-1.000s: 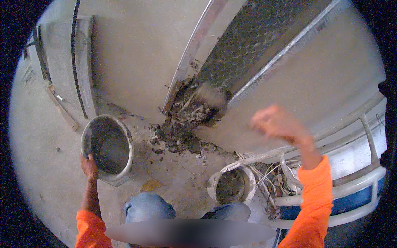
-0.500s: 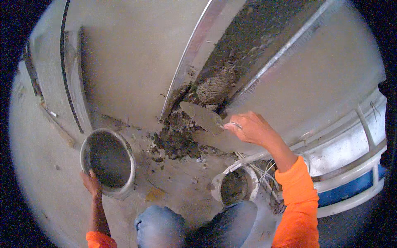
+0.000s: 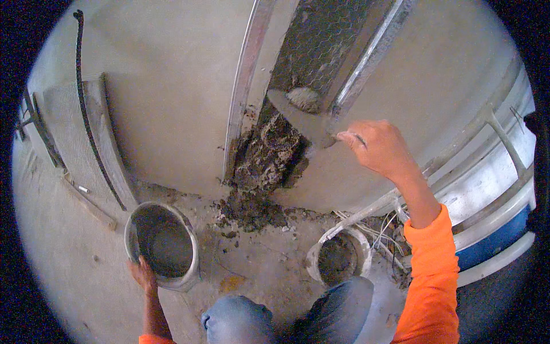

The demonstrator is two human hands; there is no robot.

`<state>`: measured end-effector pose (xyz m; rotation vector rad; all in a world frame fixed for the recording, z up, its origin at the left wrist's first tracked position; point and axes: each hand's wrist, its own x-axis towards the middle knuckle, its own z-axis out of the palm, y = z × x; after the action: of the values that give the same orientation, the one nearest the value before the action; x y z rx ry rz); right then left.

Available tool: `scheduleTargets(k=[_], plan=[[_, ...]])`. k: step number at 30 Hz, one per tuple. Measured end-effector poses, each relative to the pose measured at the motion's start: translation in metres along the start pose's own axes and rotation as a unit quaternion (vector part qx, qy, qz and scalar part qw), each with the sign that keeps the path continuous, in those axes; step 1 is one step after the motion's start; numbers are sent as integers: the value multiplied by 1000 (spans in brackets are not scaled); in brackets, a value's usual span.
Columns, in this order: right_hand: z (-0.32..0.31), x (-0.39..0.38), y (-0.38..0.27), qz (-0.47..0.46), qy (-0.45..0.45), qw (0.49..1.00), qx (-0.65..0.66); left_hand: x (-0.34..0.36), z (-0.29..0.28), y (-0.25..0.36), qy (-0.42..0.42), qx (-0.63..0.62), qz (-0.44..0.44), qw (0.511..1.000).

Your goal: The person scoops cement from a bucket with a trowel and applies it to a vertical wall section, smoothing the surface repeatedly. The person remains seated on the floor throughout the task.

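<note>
My right hand (image 3: 375, 146) is closed round the handle of a trowel (image 3: 309, 125), its mortar-smeared blade reaching left across a recessed strip in the wall. A lump of grey mortar (image 3: 305, 100) lies at the blade's far edge, against wire mesh (image 3: 323, 43). Below the blade, rough wet mortar (image 3: 266, 152) fills the lower part of the strip. My left hand (image 3: 143, 276) grips the near left rim of a round bucket (image 3: 192, 249) with grey mortar inside. Part of the trowel's handle is hidden in my fist.
Metal-edged strips (image 3: 243, 86) flank the recess. Dropped mortar (image 3: 252, 212) lies at the wall's foot. A smaller bucket (image 3: 312, 266) stands by my right knee, beside thin cables (image 3: 375, 241) and a white railing (image 3: 487, 252). A wooden-handled tool (image 3: 91, 209) lies at left.
My right hand has raised the trowel up the strip, and its blade now meets the mortar lump. The view has shifted; my left hand stays on the bucket.
</note>
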<state>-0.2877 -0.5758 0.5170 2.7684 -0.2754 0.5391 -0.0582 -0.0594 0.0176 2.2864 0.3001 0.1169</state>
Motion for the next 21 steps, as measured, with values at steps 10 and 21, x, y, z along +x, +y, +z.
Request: scheduleTargets(k=[10,21], plan=[[-20,-17,-41,-16,121,991,-53,6,13,-16,36,-28,28,999],[83,-38,-90,-99,-179,795,571,3,2,6,65,78,34,994]])
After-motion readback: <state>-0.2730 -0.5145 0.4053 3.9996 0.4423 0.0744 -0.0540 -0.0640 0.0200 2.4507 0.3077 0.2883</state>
